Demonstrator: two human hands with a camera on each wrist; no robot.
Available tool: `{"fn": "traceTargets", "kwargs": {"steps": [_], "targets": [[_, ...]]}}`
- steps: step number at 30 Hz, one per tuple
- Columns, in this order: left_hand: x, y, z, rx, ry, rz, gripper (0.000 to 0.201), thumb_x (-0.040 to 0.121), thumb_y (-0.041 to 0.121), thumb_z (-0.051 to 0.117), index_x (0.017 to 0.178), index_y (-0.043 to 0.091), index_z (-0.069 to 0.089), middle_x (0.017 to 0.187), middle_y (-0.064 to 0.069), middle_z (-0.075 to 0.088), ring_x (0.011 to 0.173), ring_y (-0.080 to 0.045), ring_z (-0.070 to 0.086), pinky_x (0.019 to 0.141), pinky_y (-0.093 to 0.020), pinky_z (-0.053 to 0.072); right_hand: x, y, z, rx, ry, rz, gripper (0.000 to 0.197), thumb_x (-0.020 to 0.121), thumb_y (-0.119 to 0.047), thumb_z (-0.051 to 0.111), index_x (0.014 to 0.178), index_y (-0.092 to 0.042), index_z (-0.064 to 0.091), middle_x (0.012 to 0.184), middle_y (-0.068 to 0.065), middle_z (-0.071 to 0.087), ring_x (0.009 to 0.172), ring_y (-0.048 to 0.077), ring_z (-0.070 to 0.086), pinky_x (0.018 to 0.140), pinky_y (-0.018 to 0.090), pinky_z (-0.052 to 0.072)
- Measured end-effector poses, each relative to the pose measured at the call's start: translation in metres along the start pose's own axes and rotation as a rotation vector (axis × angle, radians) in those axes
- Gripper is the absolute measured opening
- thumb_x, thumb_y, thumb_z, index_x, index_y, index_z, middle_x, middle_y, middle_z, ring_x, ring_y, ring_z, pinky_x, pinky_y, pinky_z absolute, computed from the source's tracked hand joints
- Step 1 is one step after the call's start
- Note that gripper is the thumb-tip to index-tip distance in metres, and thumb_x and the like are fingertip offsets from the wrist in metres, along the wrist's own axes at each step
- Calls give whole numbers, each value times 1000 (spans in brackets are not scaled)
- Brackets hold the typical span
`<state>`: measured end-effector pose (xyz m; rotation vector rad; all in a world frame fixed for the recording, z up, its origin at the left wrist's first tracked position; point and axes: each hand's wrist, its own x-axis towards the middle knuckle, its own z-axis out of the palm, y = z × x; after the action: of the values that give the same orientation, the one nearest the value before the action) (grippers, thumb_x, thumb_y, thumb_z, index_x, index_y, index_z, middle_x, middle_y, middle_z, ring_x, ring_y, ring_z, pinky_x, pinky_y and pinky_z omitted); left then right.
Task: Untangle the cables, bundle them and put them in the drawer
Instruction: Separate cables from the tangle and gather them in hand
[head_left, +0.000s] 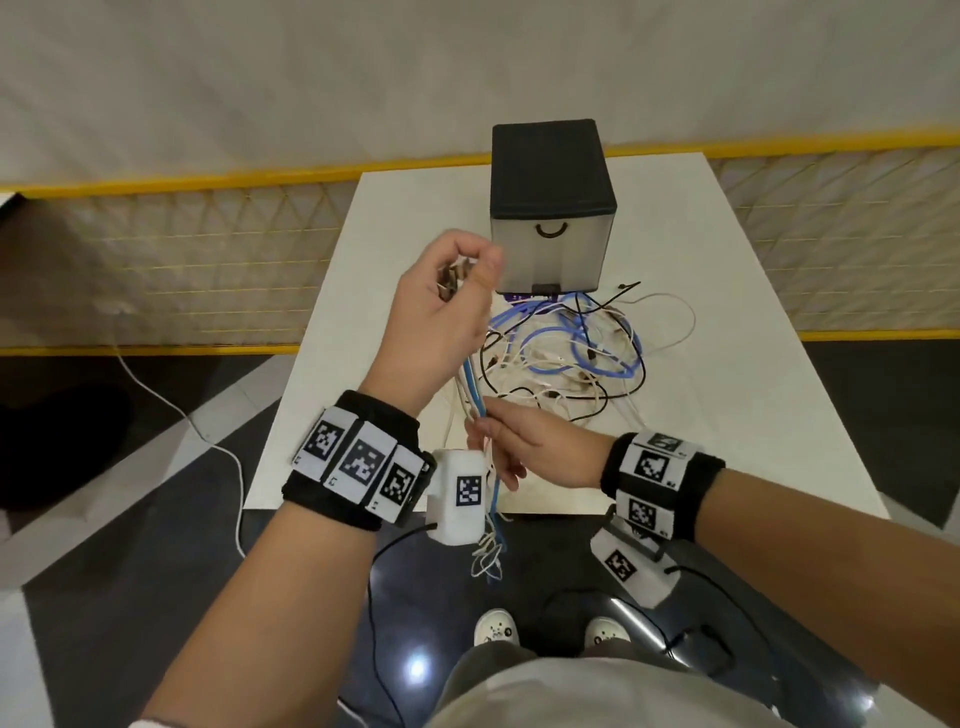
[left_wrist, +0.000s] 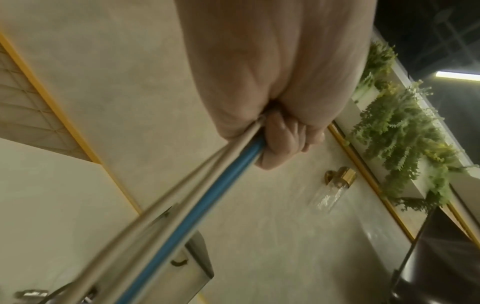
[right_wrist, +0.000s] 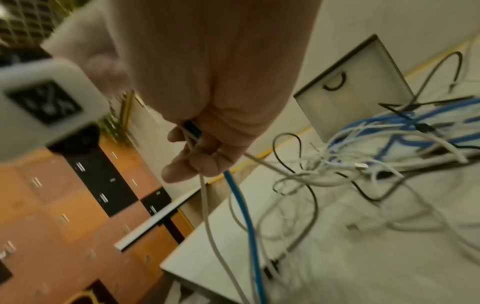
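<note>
A tangle of blue, white and black cables (head_left: 566, 358) lies on the white table (head_left: 727, 415) in front of a small black-topped drawer box (head_left: 553, 208), whose drawer is closed. My left hand (head_left: 465, 275) is raised above the table's left edge and grips the upper ends of a few white and blue strands (left_wrist: 182, 205) in a fist (left_wrist: 275, 135). Lower down, at the front edge, my right hand (head_left: 491, 441) curls round the same strands (right_wrist: 244, 216). Their loose ends (head_left: 488, 551) dangle below the table edge. The tangle (right_wrist: 363, 156) stays to the right of my right hand (right_wrist: 200, 158).
A purple object (head_left: 530, 298) sits under the front of the drawer box. A yellow-framed mesh fence (head_left: 208, 260) runs behind the table. A white cord (head_left: 228, 457) trails over the floor at the left. My shoes (head_left: 496, 626) stand below the table's front edge.
</note>
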<state>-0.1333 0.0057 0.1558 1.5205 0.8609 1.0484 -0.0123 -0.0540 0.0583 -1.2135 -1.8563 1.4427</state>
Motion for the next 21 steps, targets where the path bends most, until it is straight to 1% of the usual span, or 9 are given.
{"fn": "traceTargets", "kwargs": {"steps": [2,5,8,10,12,15,17,20,21], "targets": [[1,5,-5,-63,48,26,18,104,17,49,86,17,52,51,9,32,43,-8,25,42,-20,23,-1,16,5,-83,-84,82,26,105,-18,26,110,2,42,76,-12,63,49,14,52,54,24,43],[5,18,-18,-157,122,92,20,105,19,47,86,18,50,52,11,32,44,-7,24,41,-19,23,-9,47,12,-161,-214,241,34,104,-32,29,109,-3,47,95,2,59,51,13,54,62,27,49],[8,33,-34,-234,199,137,22,105,21,46,84,19,49,53,10,31,45,-7,22,41,-18,22,-19,67,11,-379,-268,308,32,103,-35,31,105,-10,51,86,-1,53,62,15,56,69,26,46],[9,35,-41,-209,201,122,21,105,22,47,84,19,49,53,10,31,45,-7,22,41,-18,21,-22,68,7,-562,-318,278,31,103,-33,31,106,-14,54,97,0,49,78,19,58,75,28,46],[7,32,-44,-125,160,81,21,104,21,50,83,18,50,53,10,32,45,-8,23,41,-18,20,-24,60,6,-759,-385,221,35,103,-38,28,110,-19,56,108,4,51,90,22,58,82,36,48],[1,24,-42,34,86,34,20,102,22,54,83,18,52,51,10,33,45,-9,25,42,-20,21,-28,43,10,-882,-440,156,41,101,-49,23,110,-22,54,93,6,63,79,23,60,79,40,50],[-2,20,-40,78,70,13,19,102,24,55,84,18,53,51,10,34,46,-10,26,42,-22,23,-33,31,14,-898,-501,101,45,100,-51,22,113,-22,54,83,6,63,71,22,57,73,36,48],[-3,18,-35,69,76,-8,19,102,24,55,84,18,54,51,11,34,46,-9,26,43,-22,23,-43,15,24,-864,-616,83,49,99,-55,23,126,-25,51,86,5,61,70,18,48,71,32,39],[-4,18,-34,61,72,-15,19,102,24,55,84,18,54,51,12,34,46,-9,26,42,-21,24,-44,15,27,-845,-639,95,50,97,-59,25,123,-27,52,88,2,61,73,17,48,74,32,40]]}}
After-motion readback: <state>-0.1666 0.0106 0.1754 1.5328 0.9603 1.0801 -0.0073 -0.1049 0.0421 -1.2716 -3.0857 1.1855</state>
